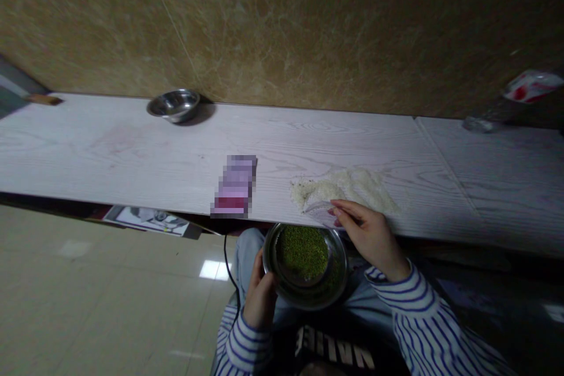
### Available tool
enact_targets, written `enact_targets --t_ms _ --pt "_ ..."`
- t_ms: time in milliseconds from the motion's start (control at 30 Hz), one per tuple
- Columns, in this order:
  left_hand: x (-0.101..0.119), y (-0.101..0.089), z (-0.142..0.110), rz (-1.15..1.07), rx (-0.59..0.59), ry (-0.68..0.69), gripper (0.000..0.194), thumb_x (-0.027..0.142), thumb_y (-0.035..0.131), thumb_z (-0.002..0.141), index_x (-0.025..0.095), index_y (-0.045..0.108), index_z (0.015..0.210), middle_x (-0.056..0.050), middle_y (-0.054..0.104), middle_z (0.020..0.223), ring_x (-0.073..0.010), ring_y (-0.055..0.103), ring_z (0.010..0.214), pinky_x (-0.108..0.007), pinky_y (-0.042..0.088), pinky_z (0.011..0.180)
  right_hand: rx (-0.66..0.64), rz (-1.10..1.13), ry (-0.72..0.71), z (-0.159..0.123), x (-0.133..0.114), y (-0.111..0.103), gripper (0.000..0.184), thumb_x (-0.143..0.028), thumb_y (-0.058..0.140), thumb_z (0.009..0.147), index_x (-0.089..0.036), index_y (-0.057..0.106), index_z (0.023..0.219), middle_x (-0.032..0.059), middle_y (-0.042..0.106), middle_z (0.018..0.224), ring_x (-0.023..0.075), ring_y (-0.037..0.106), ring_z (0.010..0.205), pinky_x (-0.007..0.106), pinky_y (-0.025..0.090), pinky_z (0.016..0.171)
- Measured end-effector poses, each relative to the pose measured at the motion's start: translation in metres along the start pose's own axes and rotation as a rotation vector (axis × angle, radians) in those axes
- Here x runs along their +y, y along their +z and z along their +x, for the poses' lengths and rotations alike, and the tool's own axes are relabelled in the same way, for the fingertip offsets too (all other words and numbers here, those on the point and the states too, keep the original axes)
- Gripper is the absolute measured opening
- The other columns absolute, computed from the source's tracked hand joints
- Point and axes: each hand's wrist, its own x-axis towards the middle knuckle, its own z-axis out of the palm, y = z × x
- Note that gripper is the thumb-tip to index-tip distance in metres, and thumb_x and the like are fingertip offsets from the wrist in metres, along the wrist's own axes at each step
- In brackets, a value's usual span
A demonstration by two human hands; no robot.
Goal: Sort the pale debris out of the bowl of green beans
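Note:
My left hand (261, 294) grips the left rim of a steel bowl (337, 279), which rests over my lap below the table edge. Small green beans, like mung beans (304, 249), lie in it. Between the thumb and fingers of my right hand (368, 232) is a clear plastic piece (318, 211); its exact kind is hard to make out. It is held low at the table's front edge, beside a spread of white rice grains (348, 185). A few darker specks show at the rice's left end.
Left of the rice lies a flat rectangular thing, pixelated purple (235, 185). A second steel bowl (174, 106) stands near the marble-look wall. A clear bottle with a red and white label (524, 91) is at the far right. A black cable (229, 264) hangs beside my left leg.

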Motion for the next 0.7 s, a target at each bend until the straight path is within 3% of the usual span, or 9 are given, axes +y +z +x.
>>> enact_targets --t_ms 267,533,700 --pt "-0.003 -0.004 0.002 0.045 -0.026 0.003 0.056 0.024 0.070 0.065 0.030 0.067 0.120 -0.003 0.069 0.121 -0.0344 0.053 0.127 -0.052 0.038 0.109 -0.013 -0.070 -0.108 0.004 -0.010 0.014 0.028 -0.032 0.056 0.091 -0.021 0.075 0.109 0.0080 0.079 0.096 0.0186 0.075 0.073 0.031 0.062 0.070" --pt "0.000 0.001 -0.001 -0.009 -0.015 -0.001 0.056 0.020 0.070 0.064 0.030 0.068 0.118 -0.002 0.070 0.118 -0.0325 0.054 0.125 -0.050 0.037 0.109 -0.022 -0.188 -0.155 0.000 -0.010 -0.004 0.027 -0.032 0.056 0.092 -0.022 0.076 0.107 0.0070 0.079 0.098 0.0205 0.076 0.077 0.033 0.062 0.072" --pt "0.001 0.000 0.000 -0.005 -0.021 0.004 0.052 0.023 0.074 0.063 0.030 0.069 0.114 -0.002 0.069 0.122 -0.0328 0.052 0.129 -0.050 0.035 0.111 -0.061 -0.203 -0.182 0.004 -0.014 0.005 0.025 -0.029 0.056 0.092 -0.024 0.077 0.106 0.0054 0.080 0.097 0.0202 0.076 0.080 0.032 0.062 0.075"
